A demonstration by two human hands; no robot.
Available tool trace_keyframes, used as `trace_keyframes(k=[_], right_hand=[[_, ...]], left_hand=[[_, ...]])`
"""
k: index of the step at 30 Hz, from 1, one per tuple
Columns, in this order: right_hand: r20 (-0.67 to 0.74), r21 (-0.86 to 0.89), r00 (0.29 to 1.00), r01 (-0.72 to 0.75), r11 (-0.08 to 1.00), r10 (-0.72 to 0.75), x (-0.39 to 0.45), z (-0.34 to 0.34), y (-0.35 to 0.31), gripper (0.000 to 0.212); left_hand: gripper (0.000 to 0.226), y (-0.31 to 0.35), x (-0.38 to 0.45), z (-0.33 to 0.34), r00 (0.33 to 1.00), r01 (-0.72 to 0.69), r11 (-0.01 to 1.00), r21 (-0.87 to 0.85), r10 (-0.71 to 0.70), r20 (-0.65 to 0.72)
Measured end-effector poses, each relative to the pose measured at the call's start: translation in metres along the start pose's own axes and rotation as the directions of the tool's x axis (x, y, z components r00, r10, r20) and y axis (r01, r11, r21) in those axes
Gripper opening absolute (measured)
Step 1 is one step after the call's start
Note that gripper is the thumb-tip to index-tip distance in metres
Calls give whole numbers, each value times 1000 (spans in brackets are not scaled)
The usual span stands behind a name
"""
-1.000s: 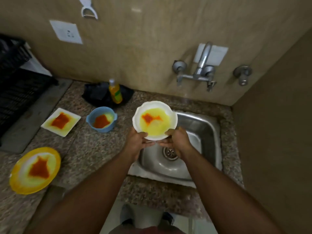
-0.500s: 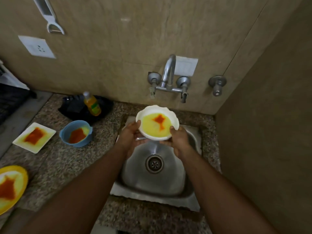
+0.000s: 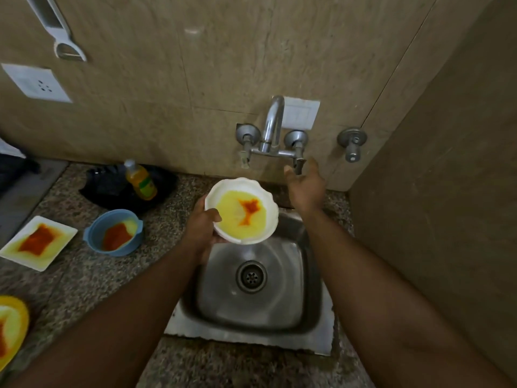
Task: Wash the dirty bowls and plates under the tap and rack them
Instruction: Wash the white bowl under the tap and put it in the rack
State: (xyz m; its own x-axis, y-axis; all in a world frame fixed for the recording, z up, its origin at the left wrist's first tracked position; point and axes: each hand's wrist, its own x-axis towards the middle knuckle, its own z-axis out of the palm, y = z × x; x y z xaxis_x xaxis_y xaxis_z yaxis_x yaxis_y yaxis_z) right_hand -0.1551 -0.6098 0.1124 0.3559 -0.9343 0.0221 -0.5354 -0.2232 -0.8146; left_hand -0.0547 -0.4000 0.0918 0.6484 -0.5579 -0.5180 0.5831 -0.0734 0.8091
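Observation:
My left hand (image 3: 200, 229) grips a white scalloped bowl (image 3: 242, 211) by its left rim, held over the back of the steel sink (image 3: 212, 303). Yellow and orange-red sauce smears the bowl's inside. My right hand (image 3: 306, 187) is off the bowl, fingers spread, raised just below the right tap handle (image 3: 298, 161) of the wall tap (image 3: 272, 127). No water runs from the spout. On the counter to the left stand a blue bowl (image 3: 114, 236), a white square plate (image 3: 37, 242) and a yellow round plate (image 3: 11, 329), all stained with sauce.
A yellow soap bottle (image 3: 141, 180) lies on a black cloth (image 3: 112, 189) behind the blue bowl. A side wall (image 3: 447, 191) closes in on the right. A second valve (image 3: 352, 142) sits on the wall. A wall socket (image 3: 36, 85) and a hanging peeler (image 3: 58, 32) are upper left.
My right hand has let go of the white bowl and risen toward the right tap handle. The left hand alone now holds the bowl, over the sink.

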Motion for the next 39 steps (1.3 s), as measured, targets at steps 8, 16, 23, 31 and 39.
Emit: trace_keyframes(k=[8,16,23,31,39], right_hand=[[-102,21,995,2,1000,0,14,8,-9,27],[64,234,977,-214,948,205,42,28,22,34],[343,81,905,-296,952,252,-15,39,-4,19],[368,-44,921,-118,992,126,-21,61,-7,30],[414,-64,902,-109,992,126,-25,54,2,38]], left_hand=[[67,10,-7,10,999,-9,1000,-21,9,-33],[61,15,-11,2,995,-35,999,4,35,-90],[61,17,-12,-3,988,-38,998,57,46,-146],[55,22,-11,0,957,-146,977,158,180,-228],[58,13,-8,2,955,-108,966,236,167,-246]])
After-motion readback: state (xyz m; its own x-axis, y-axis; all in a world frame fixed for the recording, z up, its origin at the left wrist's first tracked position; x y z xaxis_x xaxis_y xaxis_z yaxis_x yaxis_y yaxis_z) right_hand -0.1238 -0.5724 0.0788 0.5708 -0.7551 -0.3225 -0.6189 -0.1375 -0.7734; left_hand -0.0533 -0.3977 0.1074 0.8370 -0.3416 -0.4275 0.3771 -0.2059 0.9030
